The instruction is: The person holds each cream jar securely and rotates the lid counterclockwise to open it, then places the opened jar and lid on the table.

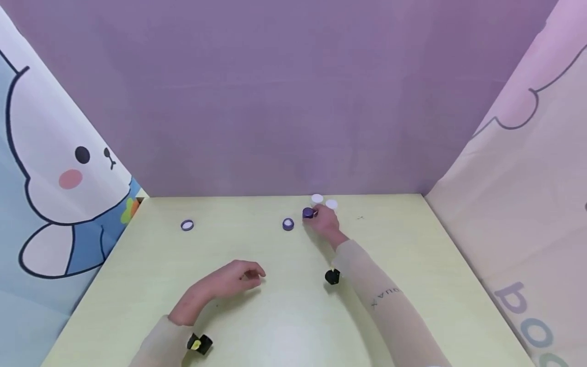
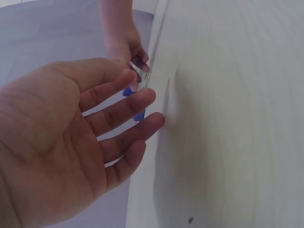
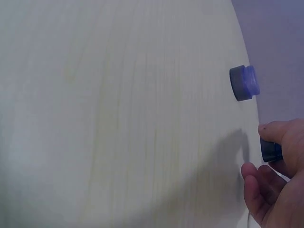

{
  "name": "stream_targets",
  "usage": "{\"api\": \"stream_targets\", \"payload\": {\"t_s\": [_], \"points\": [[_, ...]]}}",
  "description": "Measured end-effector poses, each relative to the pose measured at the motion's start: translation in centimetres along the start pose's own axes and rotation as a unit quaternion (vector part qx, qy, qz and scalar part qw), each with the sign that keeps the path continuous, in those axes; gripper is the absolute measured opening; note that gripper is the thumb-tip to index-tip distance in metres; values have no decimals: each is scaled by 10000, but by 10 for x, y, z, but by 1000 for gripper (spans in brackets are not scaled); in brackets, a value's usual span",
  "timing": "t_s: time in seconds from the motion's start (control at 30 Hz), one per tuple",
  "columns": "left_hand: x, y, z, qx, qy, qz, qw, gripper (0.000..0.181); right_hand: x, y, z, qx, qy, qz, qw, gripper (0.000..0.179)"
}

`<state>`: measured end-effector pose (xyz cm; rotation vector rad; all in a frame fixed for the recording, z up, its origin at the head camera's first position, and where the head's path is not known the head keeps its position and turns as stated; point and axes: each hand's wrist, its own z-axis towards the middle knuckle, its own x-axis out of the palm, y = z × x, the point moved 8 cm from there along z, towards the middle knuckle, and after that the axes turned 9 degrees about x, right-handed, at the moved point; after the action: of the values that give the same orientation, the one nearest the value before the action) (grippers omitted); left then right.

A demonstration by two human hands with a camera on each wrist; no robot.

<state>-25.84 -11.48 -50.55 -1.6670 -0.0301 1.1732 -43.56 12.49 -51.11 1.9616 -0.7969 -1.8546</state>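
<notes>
A small round purple container (image 1: 308, 213) is pinched between thumb and fingers of my right hand (image 1: 324, 220), near the far edge of the table. In the right wrist view the container (image 3: 270, 150) shows as a short dark cylinder, partly covered by the fingers. Left of it stands a small open purple jar (image 1: 288, 224) with a pale inside, its narrower neck showing in the right wrist view. Two white round pieces (image 1: 317, 198) lie just behind my right hand. My left hand (image 1: 231, 279) hovers over the near part of the table, fingers loosely bent around nothing.
A purple ring-shaped piece with a pale middle (image 1: 187, 225) lies far left on the light wooden table (image 1: 257, 326). A purple cloth wall (image 1: 284, 102) rises behind the table, and printed cloths hang at both sides.
</notes>
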Motion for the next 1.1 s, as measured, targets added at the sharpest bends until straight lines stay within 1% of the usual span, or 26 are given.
{"api": "stream_targets", "payload": {"t_s": [0.13,0.23,0.37,0.57,0.73,0.9,1.03,1.1], "points": [[1,2,-3,19,17,-16,10000,23,-1,5,-7,-202,95,55,9997,39],[0,1,-3,54,-21,-33,10000,22,-6,12,-13,-439,101,86,9989,39],[0,-1,-4,28,-47,-98,9999,22,-14,22,-26,-786,125,55,9968,38],[3,0,-6,-56,-15,-172,9998,22,-25,32,-46,-1121,121,-19,9936,36],[0,1,-7,-103,-62,-131,9998,22,-32,41,-60,-1461,177,131,9890,36],[-3,0,-9,-112,-45,-146,9998,23,-39,51,-77,-1708,189,185,9849,34],[-9,-3,-8,-88,-93,-110,9999,24,-44,59,-93,-1981,182,224,9798,34],[-13,-6,-6,-26,-133,-95,9999,25,-47,64,-101,-2131,181,267,9765,34]]}}
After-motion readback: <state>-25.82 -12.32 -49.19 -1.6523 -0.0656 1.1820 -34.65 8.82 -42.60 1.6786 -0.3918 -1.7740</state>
